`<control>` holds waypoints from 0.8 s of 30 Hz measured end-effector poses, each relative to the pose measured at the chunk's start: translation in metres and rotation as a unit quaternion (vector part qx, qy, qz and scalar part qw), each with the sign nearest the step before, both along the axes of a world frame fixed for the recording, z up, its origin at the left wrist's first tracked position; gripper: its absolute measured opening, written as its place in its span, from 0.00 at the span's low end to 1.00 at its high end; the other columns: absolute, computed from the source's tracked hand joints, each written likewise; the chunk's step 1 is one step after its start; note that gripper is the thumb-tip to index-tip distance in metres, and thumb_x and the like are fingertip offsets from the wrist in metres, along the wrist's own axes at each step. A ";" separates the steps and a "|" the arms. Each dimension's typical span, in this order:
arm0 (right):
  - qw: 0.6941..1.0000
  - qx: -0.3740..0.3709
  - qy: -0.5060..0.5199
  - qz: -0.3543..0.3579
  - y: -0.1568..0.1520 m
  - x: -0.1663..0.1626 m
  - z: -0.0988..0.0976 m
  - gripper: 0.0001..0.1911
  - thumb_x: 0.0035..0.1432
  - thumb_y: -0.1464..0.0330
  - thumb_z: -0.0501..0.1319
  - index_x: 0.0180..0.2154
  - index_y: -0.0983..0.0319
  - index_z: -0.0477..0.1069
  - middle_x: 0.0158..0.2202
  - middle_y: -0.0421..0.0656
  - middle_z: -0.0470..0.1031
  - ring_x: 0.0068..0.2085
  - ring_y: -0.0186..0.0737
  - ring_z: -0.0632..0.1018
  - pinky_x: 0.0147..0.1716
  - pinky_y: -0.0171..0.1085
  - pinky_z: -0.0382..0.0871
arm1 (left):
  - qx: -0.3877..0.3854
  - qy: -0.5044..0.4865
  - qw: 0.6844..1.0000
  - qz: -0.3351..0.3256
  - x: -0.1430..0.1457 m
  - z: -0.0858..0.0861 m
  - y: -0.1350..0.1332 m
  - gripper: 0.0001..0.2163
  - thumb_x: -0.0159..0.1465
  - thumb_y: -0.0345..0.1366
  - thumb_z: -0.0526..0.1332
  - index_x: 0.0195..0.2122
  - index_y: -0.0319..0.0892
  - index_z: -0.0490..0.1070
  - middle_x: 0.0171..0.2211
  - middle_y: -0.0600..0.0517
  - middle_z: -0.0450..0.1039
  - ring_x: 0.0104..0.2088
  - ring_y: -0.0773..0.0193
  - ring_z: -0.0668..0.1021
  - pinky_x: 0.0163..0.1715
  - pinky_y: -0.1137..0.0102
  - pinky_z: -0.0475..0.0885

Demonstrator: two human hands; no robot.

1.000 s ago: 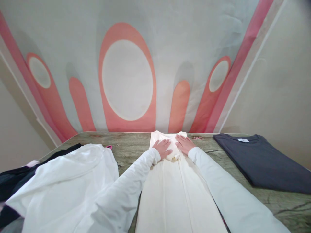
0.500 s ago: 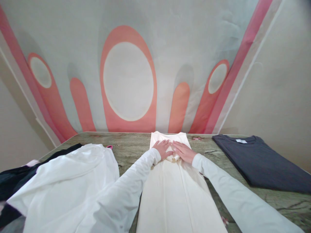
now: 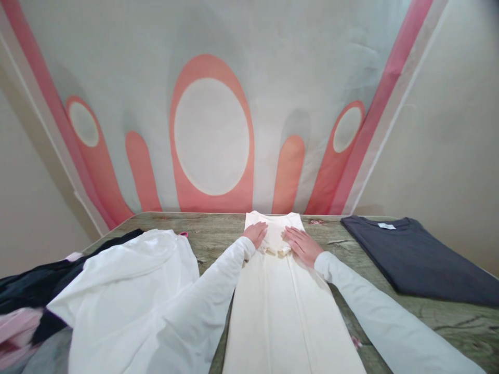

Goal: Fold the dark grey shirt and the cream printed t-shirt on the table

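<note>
A long cream garment [image 3: 283, 306], folded narrow, lies lengthwise on the wooden table [image 3: 218, 236] in front of me. My left hand [image 3: 256, 234] lies flat on its far left part, fingers stretched out. My right hand [image 3: 302, 242] lies flat on its far right part, fingers extended. Between the two hands a small bunched fold of the cream cloth [image 3: 277, 251] shows. Both my arms wear white sleeves.
A heap of white cloth [image 3: 125, 291] lies at the left, with black cloth [image 3: 42, 283] and pink cloth [image 3: 15, 324] beyond it. A folded dark grey T-shirt [image 3: 421, 259] lies at the right. A wall hanging with pink ovals [image 3: 212, 135] stands behind the table.
My hands, close together at the garment's middle half a second ago, have slid apart toward its two edges. The view has shifted slightly to the left.
</note>
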State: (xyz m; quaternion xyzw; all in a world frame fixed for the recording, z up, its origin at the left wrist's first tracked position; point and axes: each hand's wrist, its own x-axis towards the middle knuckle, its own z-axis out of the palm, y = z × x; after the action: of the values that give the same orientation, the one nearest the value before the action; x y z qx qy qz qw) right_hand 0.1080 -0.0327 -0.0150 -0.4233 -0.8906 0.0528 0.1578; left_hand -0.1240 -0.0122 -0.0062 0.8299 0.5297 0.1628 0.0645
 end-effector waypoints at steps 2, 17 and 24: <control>1.000 -0.013 -0.025 0.005 -0.003 -0.001 0.001 0.26 0.61 0.60 0.36 0.58 0.60 0.49 0.60 0.40 0.48 0.60 0.37 0.48 0.56 0.44 0.42 | -0.017 0.049 0.999 0.002 -0.004 0.000 -0.007 0.21 0.64 0.41 0.38 0.55 0.43 0.56 0.58 0.52 0.52 0.58 0.62 0.53 0.55 0.60 0.51; 0.988 -0.015 -0.083 -0.132 -0.012 0.016 -0.006 0.25 0.60 0.62 0.38 0.57 0.64 0.52 0.60 0.46 0.50 0.59 0.41 0.52 0.55 0.49 0.43 | 0.010 0.116 0.990 0.083 0.001 0.015 -0.051 0.24 0.64 0.45 0.37 0.59 0.41 0.45 0.61 0.49 0.41 0.59 0.60 0.49 0.55 0.59 0.48; 0.995 -0.038 -0.084 0.027 -0.084 0.015 0.012 0.31 0.59 0.56 0.39 0.58 0.67 0.47 0.60 0.50 0.47 0.60 0.44 0.49 0.56 0.47 0.43 | 0.027 0.139 0.985 -0.103 0.047 0.032 -0.093 0.21 0.64 0.44 0.38 0.59 0.51 0.46 0.61 0.55 0.42 0.59 0.60 0.48 0.54 0.56 0.48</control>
State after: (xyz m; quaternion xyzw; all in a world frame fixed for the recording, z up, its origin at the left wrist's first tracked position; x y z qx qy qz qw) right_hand 0.1230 -0.1164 -0.0034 -0.4074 -0.9093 0.0551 0.0644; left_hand -0.0768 -0.1047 0.0262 0.8959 0.4408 0.0529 -0.0161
